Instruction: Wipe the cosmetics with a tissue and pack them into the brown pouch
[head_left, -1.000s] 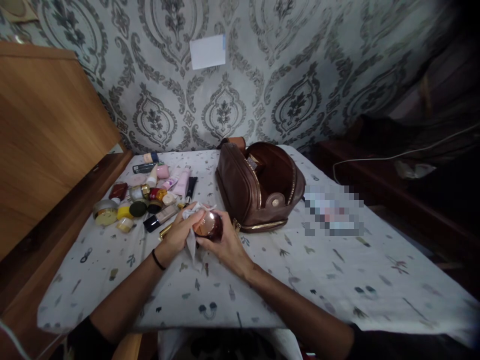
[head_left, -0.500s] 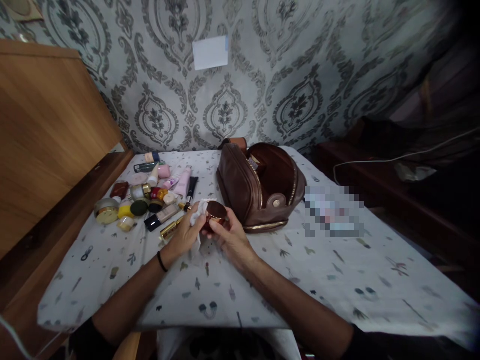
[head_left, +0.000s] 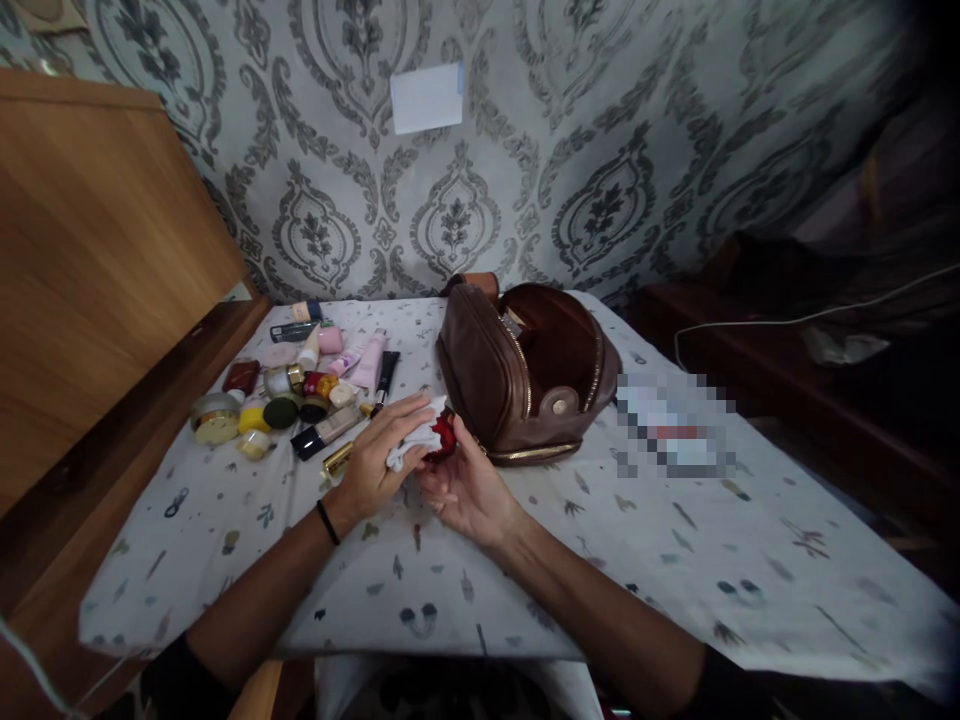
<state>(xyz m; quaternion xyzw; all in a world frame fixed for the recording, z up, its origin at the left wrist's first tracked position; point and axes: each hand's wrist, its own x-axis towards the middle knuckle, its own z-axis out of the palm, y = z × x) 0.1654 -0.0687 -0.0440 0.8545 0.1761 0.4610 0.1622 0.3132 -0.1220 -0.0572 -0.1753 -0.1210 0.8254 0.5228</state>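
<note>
My right hand (head_left: 472, 485) is closed round a small red cosmetic jar (head_left: 444, 434), which I hold just above the table. With my left hand (head_left: 382, 455) I press a crumpled white tissue (head_left: 417, 436) against the jar, hiding part of it. A black band circles my left wrist. Left of my hands lie a gold tube (head_left: 337, 460) and a foundation bottle with a black cap (head_left: 324, 433). Just beyond my right hand stands a brown leather cosmetic bag (head_left: 480, 360), unzipped, its flap hanging forward.
Several jars, tubes and bottles cluster at the left, among them a wide pale-lidded jar (head_left: 216, 420) and a pink tube (head_left: 368, 360). A pixelated item (head_left: 675, 425) lies right of the bag. A wooden cabinet (head_left: 112, 260) borders the table's left side; patterned wallpaper (head_left: 495, 170) rises behind.
The jar has turned in my hands: its dark round lid faced up before, and now a shiny red side shows. My left hand and the tissue have shifted over it.
</note>
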